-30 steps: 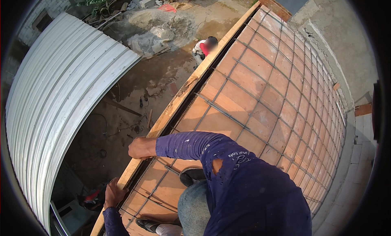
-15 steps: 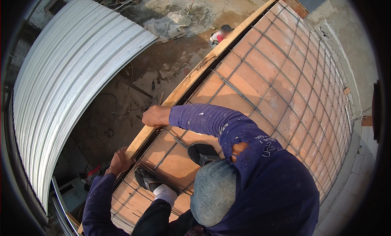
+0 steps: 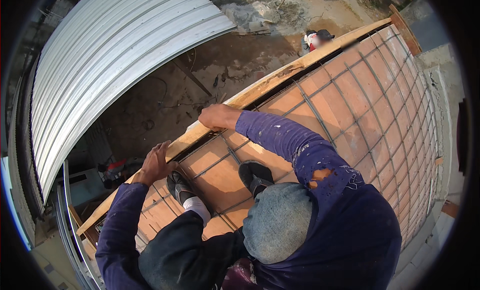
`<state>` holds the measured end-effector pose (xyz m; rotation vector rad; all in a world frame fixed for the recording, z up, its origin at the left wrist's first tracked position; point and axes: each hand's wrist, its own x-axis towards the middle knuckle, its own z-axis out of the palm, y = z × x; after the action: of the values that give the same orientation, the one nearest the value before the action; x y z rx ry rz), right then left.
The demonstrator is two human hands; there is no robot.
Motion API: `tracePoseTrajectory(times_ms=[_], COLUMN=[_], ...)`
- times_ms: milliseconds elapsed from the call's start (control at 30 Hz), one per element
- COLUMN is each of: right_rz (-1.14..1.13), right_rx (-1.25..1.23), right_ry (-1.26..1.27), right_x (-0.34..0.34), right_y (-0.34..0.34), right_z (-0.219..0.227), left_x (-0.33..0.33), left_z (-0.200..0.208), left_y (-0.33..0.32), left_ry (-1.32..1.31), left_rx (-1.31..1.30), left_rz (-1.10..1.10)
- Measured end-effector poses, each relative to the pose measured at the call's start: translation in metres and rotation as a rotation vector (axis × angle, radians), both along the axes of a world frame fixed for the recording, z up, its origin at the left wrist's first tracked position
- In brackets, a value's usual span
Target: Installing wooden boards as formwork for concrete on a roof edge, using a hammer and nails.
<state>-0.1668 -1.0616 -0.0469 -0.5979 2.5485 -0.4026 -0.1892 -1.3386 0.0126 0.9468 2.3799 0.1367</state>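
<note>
A long wooden board (image 3: 285, 72) runs along the outer edge of a plywood deck (image 3: 217, 176). My left hand (image 3: 156, 164) holds the board's nearer stretch, with its fingers over the outer side and the thumb on the deck side. Farther along to the right, my right hand (image 3: 219, 117) is closed over the same board, its fingertips hidden beyond the outer edge. Between board and deck shows a narrow dark gap. A grid of steel rebar (image 3: 315, 110) lies over the plywood, and my sandalled feet (image 3: 255, 177) stand among the bars.
Past the board the deck drops to a lower dirt ground (image 3: 175, 97), where a person (image 3: 316, 39) is at work. A curved corrugated metal roof (image 3: 125, 45) rises at the left. A concrete ledge (image 3: 442, 120) borders the right side. Metal rails (image 3: 70, 225) stand at the lower left.
The view has shifted, so the deck and board sit farther right and the roof shows more. My left hand's fingers are more spread over the board; my right hand stays on it.
</note>
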Motion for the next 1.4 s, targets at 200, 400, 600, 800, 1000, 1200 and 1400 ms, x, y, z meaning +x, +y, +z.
tracePoseTrajectory(times_ms=[200,400,600,800,1000,1200,1400], right_rz=[-0.013,-0.061,-0.034,0.014,-0.145,-0.2,-0.554], right_rx=[0.133,0.114,0.172,0.197,0.192,-0.037,-0.285], right_ry=[-0.126,-0.12,-0.128,-0.212,-0.182,-0.146,0.517], right_x=[-0.013,-0.011,-0.009,-0.013,-0.01,0.005,0.072], right_y=[-0.011,-0.008,0.001,-0.003,-0.009,0.025,0.072], right_z=[-0.004,-0.004,-0.015,0.005,-0.011,0.008,0.007], left_x=[-0.002,-0.009,-0.027,-0.036,-0.038,-0.037,-0.029], left_z=[-0.032,-0.043,-0.058,-0.069,-0.096,-0.075,-0.06], left_y=[-0.01,-0.003,0.04,0.081,0.069,0.087,0.084], left_ry=[0.071,0.02,-0.177,-0.258,-0.154,-0.172,-0.144], left_rx=[0.149,0.067,0.148,0.048,0.148,0.129,-0.036], left_rz=[0.11,0.068,-0.013,-0.163,-0.114,-0.145,-0.073])
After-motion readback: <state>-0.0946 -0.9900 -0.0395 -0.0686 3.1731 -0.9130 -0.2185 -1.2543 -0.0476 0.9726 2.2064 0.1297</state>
